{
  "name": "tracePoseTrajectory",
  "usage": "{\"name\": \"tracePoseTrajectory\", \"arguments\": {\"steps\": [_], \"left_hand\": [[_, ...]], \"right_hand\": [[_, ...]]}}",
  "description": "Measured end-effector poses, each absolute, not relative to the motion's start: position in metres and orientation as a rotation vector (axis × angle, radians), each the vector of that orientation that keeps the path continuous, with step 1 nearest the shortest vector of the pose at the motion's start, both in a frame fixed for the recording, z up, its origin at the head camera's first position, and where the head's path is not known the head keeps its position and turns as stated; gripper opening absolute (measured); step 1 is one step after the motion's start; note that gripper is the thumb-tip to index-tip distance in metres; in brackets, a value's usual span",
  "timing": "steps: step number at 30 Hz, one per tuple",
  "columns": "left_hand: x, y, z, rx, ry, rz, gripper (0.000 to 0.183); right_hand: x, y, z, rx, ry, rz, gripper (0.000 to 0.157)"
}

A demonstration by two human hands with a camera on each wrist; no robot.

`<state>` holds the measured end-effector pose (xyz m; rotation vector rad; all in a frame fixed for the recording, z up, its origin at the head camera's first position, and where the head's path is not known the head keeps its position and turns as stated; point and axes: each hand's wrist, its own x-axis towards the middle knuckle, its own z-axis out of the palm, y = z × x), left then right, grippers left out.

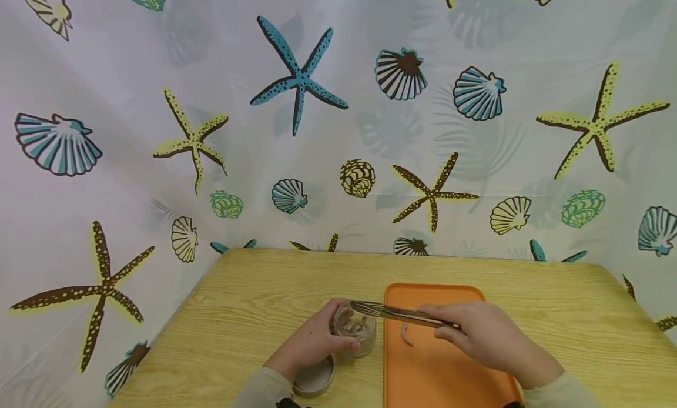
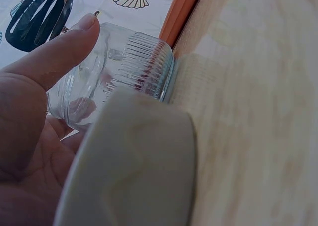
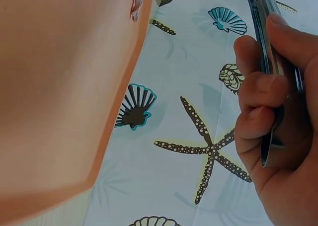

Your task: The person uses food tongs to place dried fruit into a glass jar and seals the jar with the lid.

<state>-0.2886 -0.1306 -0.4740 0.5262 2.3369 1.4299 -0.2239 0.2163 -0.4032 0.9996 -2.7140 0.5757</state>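
My left hand (image 1: 312, 344) grips a clear glass jar (image 1: 362, 341) from its left side, thumb in front. Small pieces show inside the jar, too unclear to name. In the left wrist view, the jar's ribbed wall (image 2: 141, 62) stands on the table. My right hand (image 1: 483, 337) holds metal tongs (image 1: 415, 318) level, fingers wrapped round the arms. The tongs' dark slotted tips (image 2: 35, 20) are over the jar's mouth; whether anything sits between them is unclear. Below the tongs, a small curved pale piece (image 1: 406, 335) lies on an orange tray (image 1: 423, 375).
A round lid (image 1: 315, 377) lies on the wood-patterned table (image 1: 248, 320) beside my left wrist, in front of the jar. The tray's raised rim (image 1: 386, 361) runs just right of the jar. A curtain (image 1: 338, 131) with starfish and shells surrounds the table's back and sides.
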Motion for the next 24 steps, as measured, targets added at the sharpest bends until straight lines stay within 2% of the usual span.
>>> {"name": "tracePoseTrajectory", "arguments": {"steps": [24], "left_hand": [[-0.288,-0.131,-0.474,0.544,2.356,1.415,0.088]], "right_hand": [[-0.219,0.233,-0.408,0.910,-2.821,0.645,0.047]]}}
